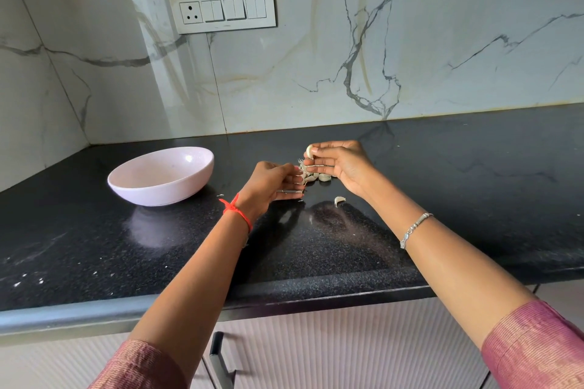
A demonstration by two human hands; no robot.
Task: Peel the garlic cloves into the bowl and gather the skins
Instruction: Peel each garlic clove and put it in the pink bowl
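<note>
on the counter (442, 186) the bowl (158, 194) stands at our left, well apart from the garlic. our left hand (273, 180) reaches to the pile (319, 177) of cloves, fingers bent at its edge; we cannot tell whether they pinch anything. our right hand (343, 164), just above the pile, pinches one clove (310, 151) between thumb and fingertips. a loose clove (339, 200) lies nearer us.
</note>
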